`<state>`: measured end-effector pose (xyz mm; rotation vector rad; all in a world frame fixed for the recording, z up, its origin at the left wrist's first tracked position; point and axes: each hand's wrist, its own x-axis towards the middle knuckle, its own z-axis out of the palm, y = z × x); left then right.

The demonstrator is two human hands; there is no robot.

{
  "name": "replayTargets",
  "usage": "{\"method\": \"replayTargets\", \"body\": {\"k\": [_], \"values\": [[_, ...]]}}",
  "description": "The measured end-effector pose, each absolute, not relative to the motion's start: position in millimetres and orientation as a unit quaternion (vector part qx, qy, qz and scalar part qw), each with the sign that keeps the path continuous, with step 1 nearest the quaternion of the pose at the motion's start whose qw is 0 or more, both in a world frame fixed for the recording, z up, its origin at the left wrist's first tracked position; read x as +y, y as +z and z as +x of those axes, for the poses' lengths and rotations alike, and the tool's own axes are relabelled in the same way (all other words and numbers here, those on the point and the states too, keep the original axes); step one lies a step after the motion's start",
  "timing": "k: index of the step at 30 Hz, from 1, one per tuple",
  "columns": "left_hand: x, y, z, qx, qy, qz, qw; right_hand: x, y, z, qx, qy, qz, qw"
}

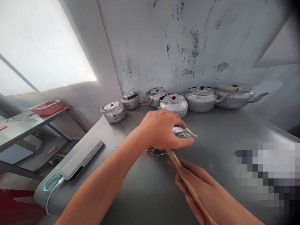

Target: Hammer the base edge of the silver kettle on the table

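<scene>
My left hand (160, 129) curls over a silver piece (178, 129) with a thin curved spout (191, 133). Green-and-white woven material (184, 135) shows beneath my fingers; most of what I grasp is hidden by the hand. My right hand (194, 179) is wrapped round a long wooden handle (173, 157), which slants up and passes under my left palm. Close to its far end are a dark, rounded metal edge (161, 152) and a red-and-white fringed bit (149, 152). Whether these parts are joined is hidden.
Several dented silver kettles stand along the wall, among them a small one (113, 112) and a large one (234, 95). A grey power bank (82, 159) with a cable lies on the grey table (140, 200). At left, a pink basket (48, 107) rests on a side table.
</scene>
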<state>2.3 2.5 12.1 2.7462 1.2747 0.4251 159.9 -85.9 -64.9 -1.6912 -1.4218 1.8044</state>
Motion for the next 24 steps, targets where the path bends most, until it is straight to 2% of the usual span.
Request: {"method": "replayTargets", "body": {"k": [5,12,17,21,24], "values": [[2.3,13.0,1.1,0.423,0.137,0.895,0.047,-87.9,-64.8,163.3,-0.520,0.659,-0.526,0.137],[3.3,12.8,0.6,0.420,0.137,0.896,0.049,-88.8,-76.9,165.0,-0.582,0.579,-0.559,0.117],[3.7,12.3,0.8,0.418,0.140,0.896,0.050,-87.9,-77.0,165.8,-0.615,0.536,-0.554,0.168],[5.2,11.3,0.0,0.414,0.145,0.897,0.051,-89.5,-80.6,167.5,-0.633,0.526,-0.547,0.155],[5.3,11.3,-0.7,0.414,0.145,0.897,0.050,-89.8,-80.0,168.2,-0.657,0.498,-0.538,0.177]]}}
